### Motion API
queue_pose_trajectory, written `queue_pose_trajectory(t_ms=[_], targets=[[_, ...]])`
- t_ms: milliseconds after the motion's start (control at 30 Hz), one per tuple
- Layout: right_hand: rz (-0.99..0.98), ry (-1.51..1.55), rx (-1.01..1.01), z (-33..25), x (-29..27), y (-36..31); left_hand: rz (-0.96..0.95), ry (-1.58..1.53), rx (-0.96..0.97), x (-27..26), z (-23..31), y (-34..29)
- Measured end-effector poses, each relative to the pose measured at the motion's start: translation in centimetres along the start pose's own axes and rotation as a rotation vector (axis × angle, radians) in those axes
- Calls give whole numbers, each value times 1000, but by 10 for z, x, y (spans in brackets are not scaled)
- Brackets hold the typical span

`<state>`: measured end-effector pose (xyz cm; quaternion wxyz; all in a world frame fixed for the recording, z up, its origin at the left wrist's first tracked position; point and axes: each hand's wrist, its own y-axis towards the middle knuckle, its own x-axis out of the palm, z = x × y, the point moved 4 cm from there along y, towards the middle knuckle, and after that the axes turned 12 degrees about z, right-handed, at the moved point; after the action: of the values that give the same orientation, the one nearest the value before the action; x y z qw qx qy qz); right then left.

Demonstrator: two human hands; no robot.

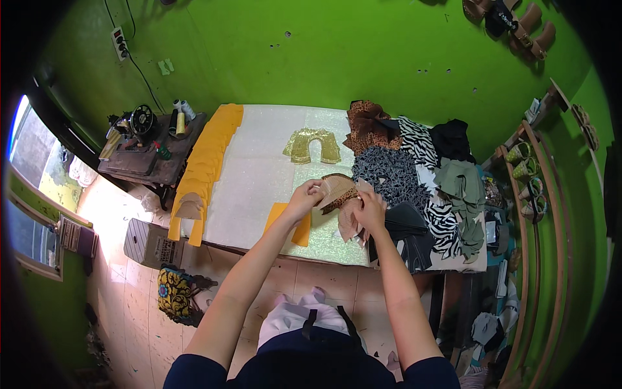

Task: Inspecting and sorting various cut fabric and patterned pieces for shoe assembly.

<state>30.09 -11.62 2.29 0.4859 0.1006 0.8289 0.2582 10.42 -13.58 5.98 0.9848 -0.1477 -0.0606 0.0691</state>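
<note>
Head view: yellow pieces [215,155] lie well left of all fingers; left hand [304,198] pinches the brown piece [338,190], just right of its fingertips; right hand [372,212] touches tan pieces [348,223] left of its fingers, whether clamped I cannot tell; grey fabric [385,172] lies beyond those.

No wording can be read with certainty. Printing shows on the grey cardboard box with a diagonally striped face [153,244] standing on the tiled floor [116,292]: dark block characters in rows cover its right-hand face, too small and soft to make out reliably. Pale, flowing lettering appears on the black item [499,19] among the brown shoes [530,18] at the upper right, blurred as well. High on the bright green wall [363,52] is a tiny dark mark; whether it is a written character cannot be told.
</note>
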Motion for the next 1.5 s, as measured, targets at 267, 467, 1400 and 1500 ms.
queue_pose_trajectory(t_ms=[267, 467, 1400, 1500], targets=[[-690, 1019, 662, -49, 49, 16, -32, 432, 166, -48, -22, 13], [-701, 829, 524, -66, 83, -4, 45, 359, 86, -93, -40, 20], [-396, 403, 588, -75, 122, -35, -107, 724, 217, -130, -80, 56], [-404, 345, 557, -78, 122, -37, -115, 757, 169, -131, -86, 57]])
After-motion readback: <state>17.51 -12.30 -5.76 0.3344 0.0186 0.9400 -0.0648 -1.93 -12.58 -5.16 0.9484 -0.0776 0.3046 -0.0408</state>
